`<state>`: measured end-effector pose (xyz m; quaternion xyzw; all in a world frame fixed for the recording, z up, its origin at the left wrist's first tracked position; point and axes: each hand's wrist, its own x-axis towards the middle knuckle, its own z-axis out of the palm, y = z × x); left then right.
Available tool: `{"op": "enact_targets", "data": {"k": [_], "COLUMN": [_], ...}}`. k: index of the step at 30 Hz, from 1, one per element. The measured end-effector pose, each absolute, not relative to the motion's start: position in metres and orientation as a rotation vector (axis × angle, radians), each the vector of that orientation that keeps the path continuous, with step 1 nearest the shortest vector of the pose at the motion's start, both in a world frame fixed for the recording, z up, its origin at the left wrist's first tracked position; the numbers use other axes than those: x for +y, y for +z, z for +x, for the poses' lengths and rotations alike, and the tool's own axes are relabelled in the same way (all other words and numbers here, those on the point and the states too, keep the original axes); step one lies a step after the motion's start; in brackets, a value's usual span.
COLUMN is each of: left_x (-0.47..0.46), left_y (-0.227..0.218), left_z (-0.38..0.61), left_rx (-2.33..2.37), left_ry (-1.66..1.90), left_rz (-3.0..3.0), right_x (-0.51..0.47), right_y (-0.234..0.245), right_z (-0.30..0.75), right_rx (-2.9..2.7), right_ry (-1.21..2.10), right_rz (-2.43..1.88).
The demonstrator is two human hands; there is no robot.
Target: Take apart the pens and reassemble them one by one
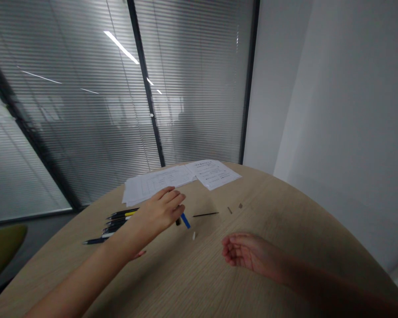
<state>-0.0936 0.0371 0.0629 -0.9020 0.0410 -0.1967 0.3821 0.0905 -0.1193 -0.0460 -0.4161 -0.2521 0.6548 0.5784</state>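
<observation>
My left hand [161, 211] reaches out over the round wooden table [285, 229], fingers curved down over a blue pen part [185, 220] and a small dark piece [178, 222]; whether it grips them I cannot tell. My right hand [243, 252] rests on the table nearer me, palm turned left, fingers loosely curled with nothing in them. Between the hands lie a thin black pen refill [205, 215], a small white piece [193, 236] and two tiny brown bits [230, 210]. A row of several pens [117, 221] lies left of my left hand.
Printed paper sheets [172, 179] lie at the table's far edge. Behind stands a glass wall with blinds and dark frames [146, 88]. A white wall is on the right. A green chair [1, 247] shows at far left.
</observation>
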Motion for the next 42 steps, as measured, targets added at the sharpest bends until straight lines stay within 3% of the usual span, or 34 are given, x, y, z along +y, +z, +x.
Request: {"op": "enact_targets", "data": {"k": [11, 22, 33, 37, 42], "left_x": [0.039, -0.006, -0.031, -0.046, -0.057], "left_y": [0.077, 0.063, 0.034, 0.006, -0.021], "left_z": [-0.105, -0.095, -0.079, -0.071, -0.067], "left_rx": [-0.051, -0.097, -0.435, -0.646, -0.666], "left_ry": [-0.525, -0.333, -0.174, -0.313, -0.92], "left_rz": [-2.481, -3.069, -3.818, -4.206, -4.338], "right_x": [-0.118, -0.115, -0.126, -0.126, -0.13], "right_y": [-0.049, -0.014, -0.001, -0.001, -0.005], "right_z": [0.08, 0.078, 0.076, 0.077, 0.075], "right_rx": [-0.912, -1.076, -0.972, -1.033, -1.123], "right_ry": [1.366, 0.882, 0.924, 0.964, 0.975], "right_rz": [-1.215, -1.164, -1.217, -1.242, -1.259]}}
